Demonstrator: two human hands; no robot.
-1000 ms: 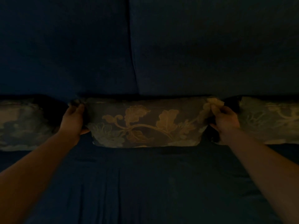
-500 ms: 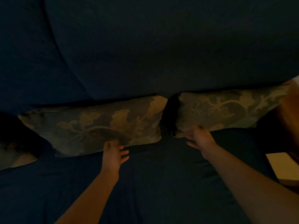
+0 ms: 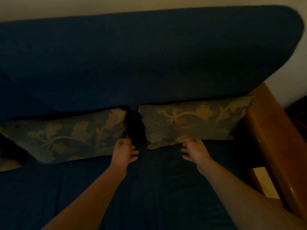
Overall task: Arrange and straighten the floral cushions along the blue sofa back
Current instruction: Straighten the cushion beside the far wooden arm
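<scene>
Two floral cushions lean against the dark blue sofa back (image 3: 149,60). The middle cushion (image 3: 66,135) lies slightly tilted at the left; the right cushion (image 3: 196,122) sits by the wooden armrest. A dark gap separates them. My left hand (image 3: 123,151) hovers at the lower right corner of the middle cushion, fingers apart, holding nothing. With its fingers spread, my right hand (image 3: 195,151) touches the lower front edge of the right cushion. A third cushion (image 3: 6,163) shows only as a sliver at the far left edge.
A brown wooden armrest (image 3: 272,146) bounds the sofa on the right. The blue seat (image 3: 149,196) stretches toward me under both forearms. A pale wall (image 3: 282,80) lies behind and to the right of the sofa back.
The view has swung right and up, bringing the sofa's right end and armrest into sight. Both hands let go of the middle cushion's ends and moved to the gap between the two cushions.
</scene>
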